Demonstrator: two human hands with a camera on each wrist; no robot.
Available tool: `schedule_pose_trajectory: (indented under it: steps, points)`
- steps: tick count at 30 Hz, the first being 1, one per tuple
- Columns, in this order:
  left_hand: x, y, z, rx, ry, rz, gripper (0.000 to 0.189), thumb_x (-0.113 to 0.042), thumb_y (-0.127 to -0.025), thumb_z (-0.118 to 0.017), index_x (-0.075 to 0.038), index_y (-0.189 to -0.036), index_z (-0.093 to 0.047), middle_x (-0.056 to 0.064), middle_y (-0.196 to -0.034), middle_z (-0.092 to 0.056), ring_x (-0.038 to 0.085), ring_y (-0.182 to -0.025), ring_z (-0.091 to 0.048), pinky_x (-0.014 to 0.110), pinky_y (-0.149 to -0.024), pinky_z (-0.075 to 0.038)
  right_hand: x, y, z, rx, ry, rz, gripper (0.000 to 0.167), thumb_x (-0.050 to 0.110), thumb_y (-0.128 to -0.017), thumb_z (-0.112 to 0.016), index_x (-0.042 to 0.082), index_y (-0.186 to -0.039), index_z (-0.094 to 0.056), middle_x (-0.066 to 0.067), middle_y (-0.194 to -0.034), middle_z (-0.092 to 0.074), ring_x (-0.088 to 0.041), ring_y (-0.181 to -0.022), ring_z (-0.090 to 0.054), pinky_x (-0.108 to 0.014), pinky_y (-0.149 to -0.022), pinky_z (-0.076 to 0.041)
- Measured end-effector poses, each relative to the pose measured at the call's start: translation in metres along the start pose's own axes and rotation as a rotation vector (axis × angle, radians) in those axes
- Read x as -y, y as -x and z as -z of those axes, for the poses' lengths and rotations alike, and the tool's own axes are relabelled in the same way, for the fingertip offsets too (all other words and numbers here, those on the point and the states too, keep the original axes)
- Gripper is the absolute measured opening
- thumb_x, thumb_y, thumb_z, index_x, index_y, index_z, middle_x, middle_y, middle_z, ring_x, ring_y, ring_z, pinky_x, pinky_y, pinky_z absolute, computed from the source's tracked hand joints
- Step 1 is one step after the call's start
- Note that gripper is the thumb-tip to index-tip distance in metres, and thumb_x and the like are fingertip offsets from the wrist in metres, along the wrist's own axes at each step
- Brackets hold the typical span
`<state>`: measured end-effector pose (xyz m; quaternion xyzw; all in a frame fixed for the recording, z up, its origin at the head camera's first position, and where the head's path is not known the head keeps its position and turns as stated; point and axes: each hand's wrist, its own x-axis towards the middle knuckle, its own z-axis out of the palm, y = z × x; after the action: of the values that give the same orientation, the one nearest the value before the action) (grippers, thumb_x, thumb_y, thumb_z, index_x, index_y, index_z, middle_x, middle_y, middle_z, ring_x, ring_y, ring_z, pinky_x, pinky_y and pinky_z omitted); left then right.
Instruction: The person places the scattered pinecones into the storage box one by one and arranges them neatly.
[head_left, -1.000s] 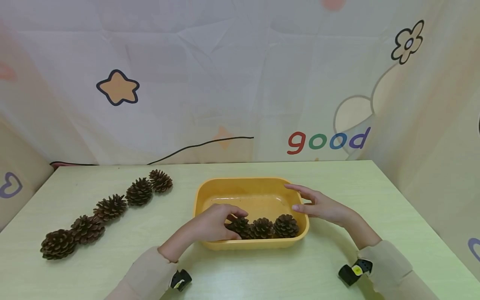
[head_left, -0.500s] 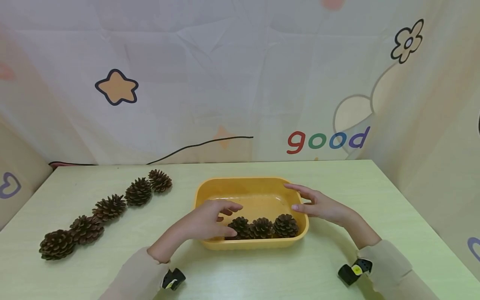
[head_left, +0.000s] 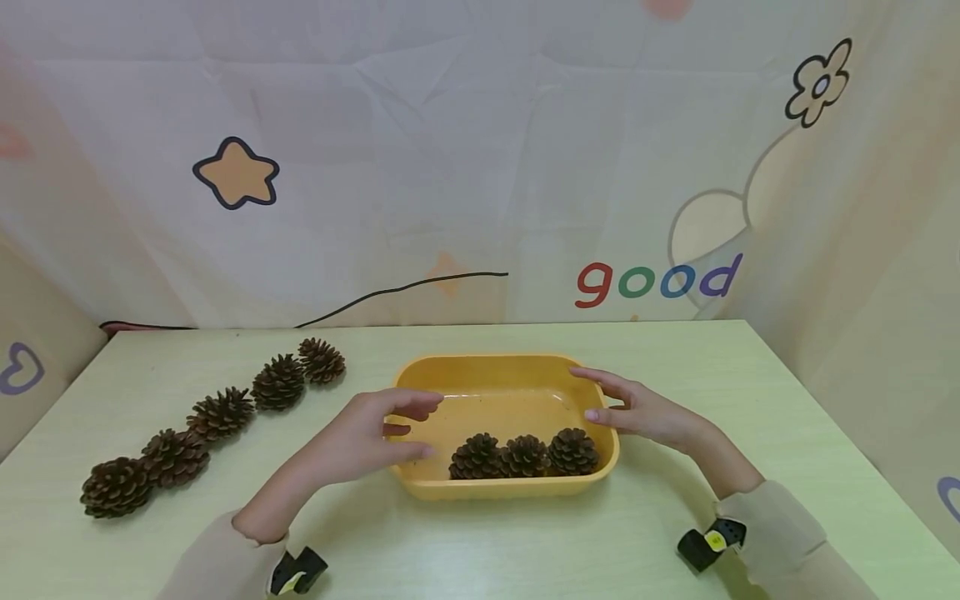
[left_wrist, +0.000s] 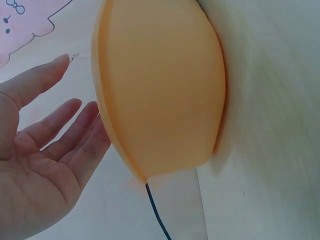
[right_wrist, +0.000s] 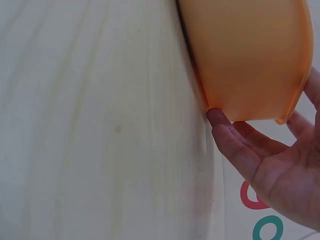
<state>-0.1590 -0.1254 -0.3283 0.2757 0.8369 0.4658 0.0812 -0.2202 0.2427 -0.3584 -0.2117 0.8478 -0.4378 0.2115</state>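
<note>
My left grip (head_left: 367,437), a bare hand, is held wide with nothing in it, fingers and thumb parted across the left end of the yellow basin (head_left: 480,489); I can't tell whether it touches the rim. My right grip (head_left: 641,408) holds the basin's other end, thumb and forefinger over the rim, the remaining fingers against the outer wall. Inside, I see three pine cones (head_left: 525,457) in a touching row along the near wall, right of centre: dark brown, squat and rounded, their woody scales spread in layers. Five more pine cones (head_left: 221,413) make a slanting line on the left of the pale table (head_left: 450,550). The basin is smooth, with rounded corners and a few specks on its floor. The only writing I can read is "good" (head_left: 663,282), in red, green, blue and purple on the backdrop (head_left: 390,167); the marking on the yellow label (head_left: 716,542) at the right cuff is too small. A second ago my left grip had the leftmost cone in the basin; it has since let go and drawn left, while that cone and my right grip have stayed put.
</note>
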Motion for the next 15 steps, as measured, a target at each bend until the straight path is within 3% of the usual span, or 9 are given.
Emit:
schedule_pose_trajectory:
  steps: [6, 15]
  points:
    - [0.004, 0.012, 0.008, -0.066, -0.016, 0.021, 0.052, -0.022, -0.078, -0.073, -0.007, -0.125, -0.054, 0.008, -0.117, -0.059, 0.027, -0.107, -0.054, 0.028, -0.087, -0.05, 0.0, 0.001, 0.0, -0.004, 0.002, -0.001, 0.062, 0.027, -0.091, -0.056, 0.017, -0.144, -0.027, -0.019, -0.15, -0.012, -0.05, -0.132, -0.009, -0.057, -0.093, -0.04]
    - [0.013, 0.039, 0.024, -0.199, -0.061, -0.007, 0.049, -0.018, -0.078, -0.072, -0.005, -0.122, -0.055, 0.011, -0.119, -0.059, 0.025, -0.105, -0.057, 0.028, -0.084, -0.051, 0.0, 0.001, 0.0, 0.005, -0.026, 0.008, 0.063, 0.028, -0.09, -0.057, 0.016, -0.145, -0.026, -0.019, -0.15, -0.011, -0.05, -0.132, -0.01, -0.054, -0.093, -0.042]
